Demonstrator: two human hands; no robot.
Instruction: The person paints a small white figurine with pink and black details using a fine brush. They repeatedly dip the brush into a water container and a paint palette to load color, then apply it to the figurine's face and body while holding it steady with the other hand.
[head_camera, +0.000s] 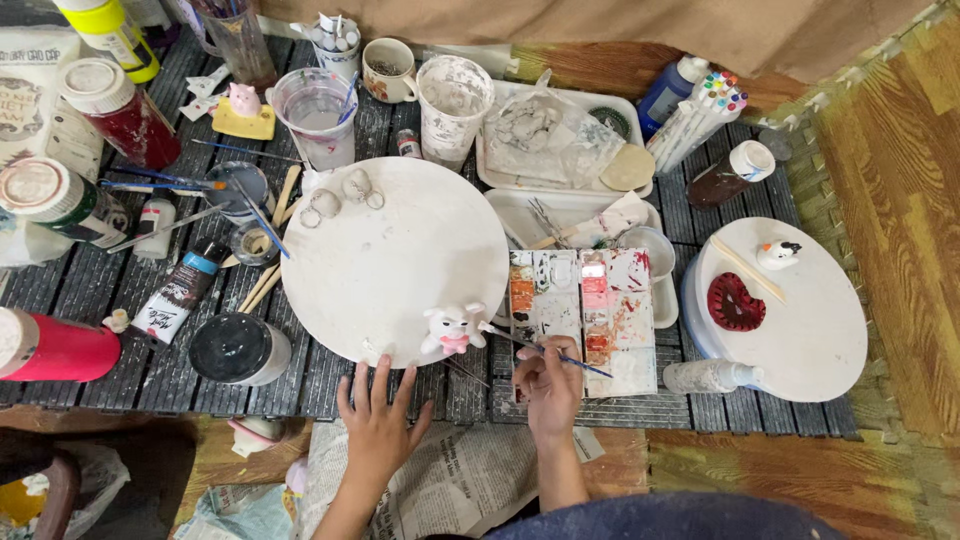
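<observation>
Left hand (377, 425) is lying open and flat at the round board's (390, 255) near edge; right hand (548, 385) is pinching a paintbrush (545, 348), tip touching the pig figurine (453, 329) on that board.

— How many round white boards are out?
— Two: a large round board (390, 255) in the middle and a second round board (800, 320) to the right.
— And small clay animals?
— Three that I can make out: a white-and-pink figure (452, 328), a pink figure (244, 99) on a yellow base, and a white bird figure (777, 254).
— Red pieces?
— One red heart-shaped piece (735, 302).
— Palettes?
— One paint palette (583, 318).
— Hands?
— Two: a left hand (378, 420) and a right hand (548, 385), with one paintbrush (545, 350).
</observation>
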